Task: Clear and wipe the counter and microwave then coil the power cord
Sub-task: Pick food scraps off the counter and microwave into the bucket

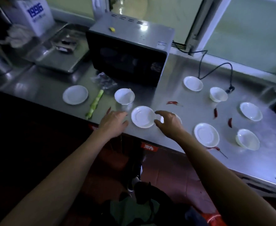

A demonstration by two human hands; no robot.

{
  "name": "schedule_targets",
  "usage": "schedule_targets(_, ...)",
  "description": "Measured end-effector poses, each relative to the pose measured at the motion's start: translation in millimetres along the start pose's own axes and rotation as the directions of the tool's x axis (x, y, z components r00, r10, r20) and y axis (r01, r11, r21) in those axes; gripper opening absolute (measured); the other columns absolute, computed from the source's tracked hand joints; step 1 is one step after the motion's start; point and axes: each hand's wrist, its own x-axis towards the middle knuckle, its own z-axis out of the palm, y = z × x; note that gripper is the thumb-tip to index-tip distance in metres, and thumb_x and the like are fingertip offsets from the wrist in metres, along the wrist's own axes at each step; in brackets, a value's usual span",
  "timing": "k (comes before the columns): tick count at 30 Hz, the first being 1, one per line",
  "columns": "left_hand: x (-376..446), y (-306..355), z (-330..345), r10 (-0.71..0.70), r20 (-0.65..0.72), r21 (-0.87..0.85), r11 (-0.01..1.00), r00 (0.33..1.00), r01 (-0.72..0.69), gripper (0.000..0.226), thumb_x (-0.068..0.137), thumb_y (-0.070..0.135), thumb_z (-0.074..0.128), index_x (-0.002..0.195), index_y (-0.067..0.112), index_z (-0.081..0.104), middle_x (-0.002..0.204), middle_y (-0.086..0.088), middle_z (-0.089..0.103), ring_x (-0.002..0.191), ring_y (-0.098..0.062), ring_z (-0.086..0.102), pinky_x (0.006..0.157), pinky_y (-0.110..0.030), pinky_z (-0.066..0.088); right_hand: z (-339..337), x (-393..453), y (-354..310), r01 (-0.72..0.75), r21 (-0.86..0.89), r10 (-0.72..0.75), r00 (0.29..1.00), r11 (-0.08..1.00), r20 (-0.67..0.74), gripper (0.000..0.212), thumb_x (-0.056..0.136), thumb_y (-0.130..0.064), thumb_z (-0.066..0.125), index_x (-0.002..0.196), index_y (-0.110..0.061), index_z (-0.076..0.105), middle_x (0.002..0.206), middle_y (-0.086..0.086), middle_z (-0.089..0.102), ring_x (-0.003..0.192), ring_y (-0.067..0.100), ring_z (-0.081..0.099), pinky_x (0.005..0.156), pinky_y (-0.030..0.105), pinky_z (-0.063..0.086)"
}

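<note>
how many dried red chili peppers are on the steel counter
5 dried red chili peppers: beside the left hand, centre, two right, front edge. More may be hidden.

white plates (143, 117) and white bowls (124, 96) sit on the silvery steel counter (179, 88). the microwave (129, 51) is grey with a black door, its cord (215, 69) black. red chillies (215, 112), a pale green stalk (95, 104).
</note>
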Motion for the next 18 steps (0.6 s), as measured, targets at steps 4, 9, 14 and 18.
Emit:
schedule_targets(4, 11.6, -37.2, -8.2, -0.103, -0.005, 0.02, 0.994, 0.995, 0.103, 0.044, 0.094, 0.037, 0.056, 0.135, 0.023, 0.056, 0.139, -0.004, 0.058, 0.125, -0.028, 0.054, 0.098, -0.045, 0.047, 15.3, 52.8, -17.1, 0.04, 0.064, -0.044, 0.997, 0.997, 0.057, 0.044, 0.094, -0.029, 0.063, 0.137, -0.022, 0.058, 0.137, 0.003, 0.061, 0.121, 0.027, 0.059, 0.101, 0.043, 0.049)
schedule_targets(9, 49.6, -60.8, -14.7, -0.19, 0.003, 0.003, 0.982, 0.982, 0.19, 0.026, 0.096, 0.036, 0.053, 0.118, 0.025, 0.063, 0.121, 0.003, 0.063, 0.117, -0.023, 0.057, 0.089, -0.042, 0.051, 29.0, 128.8, -10.9, 0.07, 0.058, -0.075, 0.992, 0.996, 0.097, 0.044, 0.095, -0.029, 0.061, 0.138, -0.02, 0.056, 0.139, 0.003, 0.06, 0.122, 0.028, 0.058, 0.102, 0.039, 0.046)
schedule_targets(14, 109.0, -68.0, -16.7, -0.237, 0.008, 0.003, 0.972, 0.972, 0.237, 0.031, 0.093, 0.032, 0.052, 0.123, 0.028, 0.062, 0.124, 0.004, 0.064, 0.123, -0.021, 0.054, 0.088, -0.038, 0.05, 44.5, 192.0, 9.7, 0.055, 0.059, -0.064, 0.984, 0.997, 0.165, 0.045, 0.098, -0.027, 0.058, 0.142, -0.018, 0.052, 0.144, 0.006, 0.056, 0.126, 0.03, 0.055, 0.108, 0.043, 0.045)
schedule_targets(18, 148.0, -74.8, -16.3, -0.252, 0.064, 0.049, 0.967, 0.965, 0.25, 0.037, 0.094, 0.034, 0.046, 0.13, 0.031, 0.055, 0.126, 0.004, 0.063, 0.127, -0.027, 0.052, 0.084, -0.042, 0.053, 58.0, 229.4, 18.5, 0.089, 0.027, -0.092, 0.972, 0.996, 0.216, 0.047, 0.098, -0.025, 0.058, 0.144, -0.019, 0.05, 0.145, 0.006, 0.055, 0.125, 0.032, 0.056, 0.107, 0.043, 0.045)
